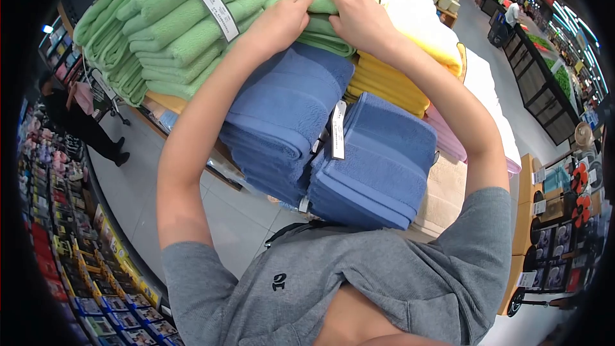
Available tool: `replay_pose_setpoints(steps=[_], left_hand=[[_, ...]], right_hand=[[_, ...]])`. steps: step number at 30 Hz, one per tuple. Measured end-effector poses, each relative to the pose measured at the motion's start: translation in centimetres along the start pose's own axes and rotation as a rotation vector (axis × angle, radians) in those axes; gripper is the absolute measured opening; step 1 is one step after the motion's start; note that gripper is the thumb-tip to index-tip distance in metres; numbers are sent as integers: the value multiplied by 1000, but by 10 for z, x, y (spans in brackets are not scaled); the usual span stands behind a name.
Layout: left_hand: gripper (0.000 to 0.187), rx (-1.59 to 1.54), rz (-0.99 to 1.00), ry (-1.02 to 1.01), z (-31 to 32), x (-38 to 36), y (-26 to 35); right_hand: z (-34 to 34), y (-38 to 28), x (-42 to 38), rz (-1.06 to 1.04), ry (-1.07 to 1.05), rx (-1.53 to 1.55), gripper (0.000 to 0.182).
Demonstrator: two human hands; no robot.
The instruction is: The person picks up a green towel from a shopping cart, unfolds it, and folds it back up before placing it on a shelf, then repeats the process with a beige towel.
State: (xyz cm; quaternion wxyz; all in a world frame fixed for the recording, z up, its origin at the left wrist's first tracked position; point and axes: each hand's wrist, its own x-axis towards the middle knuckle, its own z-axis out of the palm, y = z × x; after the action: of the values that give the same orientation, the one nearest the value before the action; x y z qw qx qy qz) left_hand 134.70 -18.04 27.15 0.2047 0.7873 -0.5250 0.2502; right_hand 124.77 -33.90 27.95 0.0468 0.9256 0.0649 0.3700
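Both arms reach forward over the towel display. My left hand (286,22) is closed at the near left edge of a folded light-green towel (323,4), its fingertips partly hidden. On the right side of that towel, my right hand (362,19) grips with bent fingers. The towel lies on a pile of green towels (325,41). Below my hands are two stacks of folded blue towels (288,90), with a white tag (338,131) hanging between them. Yellow towels (387,83) lie under my right forearm.
Tall stacks of green towels (173,32) with a white tag (218,13) stand at the left. White towels (416,19) and beige towels (445,186) lie to the right. A person in dark clothes (77,112) stands in the left aisle. Produce stands (544,70) line the far right.
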Motion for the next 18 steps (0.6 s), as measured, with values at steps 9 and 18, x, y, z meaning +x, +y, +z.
replay_pose_setpoints(steps=[9,18], left_hand=[[44,-6,132,151,14,-18,-12],[47,-186,-186,216,-5,29,20]], right_hand=[[7,2,-15,-117,59,7,44],[-16,74,18,135,-159,391,39]])
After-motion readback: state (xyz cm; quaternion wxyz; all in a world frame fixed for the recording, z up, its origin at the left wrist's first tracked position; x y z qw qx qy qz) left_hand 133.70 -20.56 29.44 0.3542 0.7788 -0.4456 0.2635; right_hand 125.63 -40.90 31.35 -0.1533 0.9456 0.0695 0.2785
